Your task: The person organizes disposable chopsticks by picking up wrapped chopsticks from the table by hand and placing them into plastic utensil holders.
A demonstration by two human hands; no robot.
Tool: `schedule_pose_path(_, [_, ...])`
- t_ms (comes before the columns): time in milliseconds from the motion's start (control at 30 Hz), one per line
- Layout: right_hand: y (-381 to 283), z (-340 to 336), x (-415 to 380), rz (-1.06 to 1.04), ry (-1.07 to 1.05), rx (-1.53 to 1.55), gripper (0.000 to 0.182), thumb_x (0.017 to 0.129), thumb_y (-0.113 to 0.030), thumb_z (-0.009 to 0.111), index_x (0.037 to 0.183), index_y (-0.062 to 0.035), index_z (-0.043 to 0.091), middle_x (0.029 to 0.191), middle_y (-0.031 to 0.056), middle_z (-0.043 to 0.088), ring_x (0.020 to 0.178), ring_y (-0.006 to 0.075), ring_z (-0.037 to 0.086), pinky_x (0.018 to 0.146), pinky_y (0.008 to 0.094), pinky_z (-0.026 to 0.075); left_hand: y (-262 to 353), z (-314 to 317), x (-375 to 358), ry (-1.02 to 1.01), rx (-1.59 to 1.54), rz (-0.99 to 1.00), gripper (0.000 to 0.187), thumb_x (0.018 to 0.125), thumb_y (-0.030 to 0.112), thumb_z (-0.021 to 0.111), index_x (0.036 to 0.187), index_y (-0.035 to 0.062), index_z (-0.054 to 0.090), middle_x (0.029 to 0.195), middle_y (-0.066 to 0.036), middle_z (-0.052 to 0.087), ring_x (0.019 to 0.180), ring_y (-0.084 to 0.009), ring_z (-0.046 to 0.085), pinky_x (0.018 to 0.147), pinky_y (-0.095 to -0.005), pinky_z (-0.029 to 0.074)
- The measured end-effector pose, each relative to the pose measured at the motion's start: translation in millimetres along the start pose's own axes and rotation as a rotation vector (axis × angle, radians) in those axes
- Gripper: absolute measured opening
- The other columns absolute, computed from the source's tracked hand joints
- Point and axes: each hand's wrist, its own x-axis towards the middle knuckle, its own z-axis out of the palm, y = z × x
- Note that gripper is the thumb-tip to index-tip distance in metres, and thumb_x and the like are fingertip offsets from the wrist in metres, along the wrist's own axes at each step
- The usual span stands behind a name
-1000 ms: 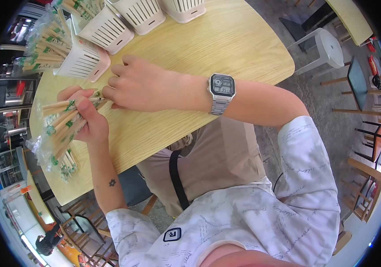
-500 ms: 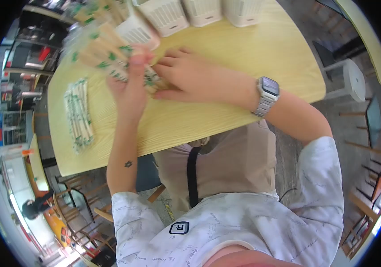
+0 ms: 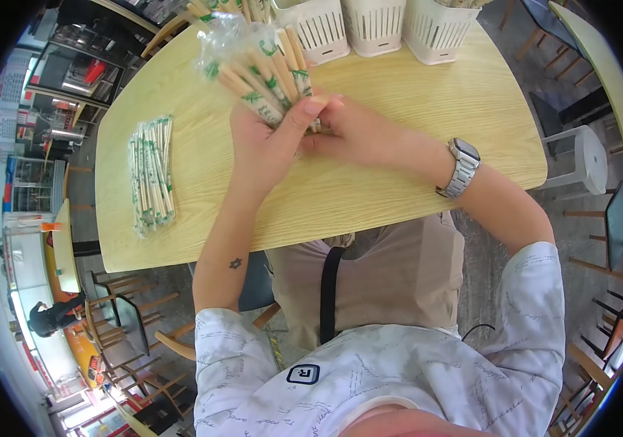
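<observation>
My left hand (image 3: 264, 149) is closed around a fanned bundle of paper-wrapped wooden chopsticks (image 3: 271, 80), its thumb across their lower part. Green print marks the wrappers, and clear crinkled plastic (image 3: 227, 44) hangs about the upper left of the bundle. The bare wooden ends point up and away from me. My right hand (image 3: 351, 131), below a metal-band watch (image 3: 464, 167), meets the left at the bundle's lower end, with its fingers curled against the sticks. To the left, a second pile of wrapped chopsticks (image 3: 152, 175) lies on the yellow table (image 3: 399, 95).
White slotted baskets (image 3: 439, 33) stand in a row along the table's far edge, with more chopsticks (image 3: 253, 9) by the left one. A white stool (image 3: 584, 160) is at the right. Chairs surround the table, and a person in dark clothes (image 3: 53, 317) is far left.
The held bundle now stands more upright, its sticks fanned upward. My right hand has gone from spread fingers over the lower ends to curled fingers there. The whole view has shifted slightly.
</observation>
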Motion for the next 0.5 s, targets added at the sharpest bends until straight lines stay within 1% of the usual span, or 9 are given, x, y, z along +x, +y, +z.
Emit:
schedule_pose_path(33, [9,5,0,-0.105,0.068,-0.037,0.028,0.095,-0.019,0.063,0.11,0.0044,0.06,0.095,0.0151,0.065,0.087,0.0239,0.063,0.076,0.0364,0.05,0,-1,1,-0.024,-0.043,0.01,0.031,0.097,0.02,0.062,0.117,-0.0043,0.059,0.105,-0.013,0.069,0.094,-0.0193,0.067,0.087,-0.0336,0.053])
schedule_pose_path(100, [7,4,2,-0.081,0.044,-0.077,0.033,0.095,-0.019,0.063,0.117,0.0046,0.057,0.098,0.0166,0.065,0.09,0.0264,0.063,0.078,0.0368,0.05,-1,-1,4,-0.075,-0.129,0.029,0.038,0.099,0.023,0.058,0.124,-0.0058,0.052,0.107,-0.017,0.068,0.1,-0.0256,0.067,0.09,-0.0378,0.053])
schedule_pose_path(167, [0,-6,3,0.179,-0.141,-0.085,0.045,0.095,-0.017,0.062,0.132,0.0046,0.049,0.105,0.0199,0.065,0.097,0.0336,0.063,0.084,0.0407,0.049,1,-2,7,-0.123,-0.142,0.067,0.04,0.101,0.021,0.056,0.129,-0.006,0.049,0.112,-0.018,0.067,0.103,-0.0276,0.067,0.09,-0.0379,0.053])
schedule_pose_path(233, [2,-7,2,0.114,-0.099,-0.057,0.044,0.097,-0.021,0.061,0.13,0.0051,0.05,0.103,0.0211,0.065,0.095,0.0347,0.063,0.083,0.0408,0.049,-1,-6,8,-0.154,-0.155,0.07,0.04,0.101,0.018,0.054,0.132,-0.0062,0.047,0.115,-0.019,0.066,0.105,-0.0293,0.067,0.091,-0.0385,0.054])
schedule_pose_path(300, [0,-8,2,0.128,-0.096,-0.059,0.044,0.098,-0.024,0.059,0.129,0.0053,0.051,0.1,0.022,0.065,0.094,0.0357,0.063,0.083,0.041,0.049,-5,-11,9,-0.165,-0.165,0.043,0.038,0.102,0.015,0.052,0.133,-0.0064,0.046,0.116,-0.019,0.066,0.107,-0.0308,0.067,0.092,-0.0395,0.054])
schedule_pose_path(367, [-8,-13,4,0.222,-0.13,-0.09,0.045,0.098,-0.026,0.059,0.129,0.0055,0.051,0.098,0.0227,0.064,0.093,0.0366,0.063,0.083,0.0413,0.048,-7,-8,8,-0.11,-0.194,0.035,0.035,0.102,0.011,0.05,0.132,-0.0065,0.046,0.116,-0.02,0.066,0.106,-0.0306,0.067,0.092,-0.0398,0.054])
schedule_pose_path(467, [-23,-22,8,0.332,-0.212,-0.126,0.055,0.098,-0.027,0.058,0.141,0.0035,0.04,0.095,0.0226,0.064,0.09,0.0373,0.063,0.082,0.0421,0.048,-9,-7,8,-0.032,-0.163,0.068,0.034,0.102,0.01,0.05,0.132,-0.0057,0.045,0.115,-0.018,0.065,0.103,-0.0288,0.067,0.091,-0.0395,0.055])
schedule_pose_path(500, [-23,-20,6,0.278,-0.153,-0.115,0.06,0.097,-0.027,0.059,0.144,0.0023,0.036,0.089,0.0192,0.061,0.083,0.0316,0.059,0.075,0.0398,0.046,-11,-6,7,-0.007,-0.142,0.085,0.034,0.102,0.01,0.05,0.132,-0.0053,0.045,0.114,-0.018,0.065,0.102,-0.028,0.067,0.09,-0.0392,0.055])
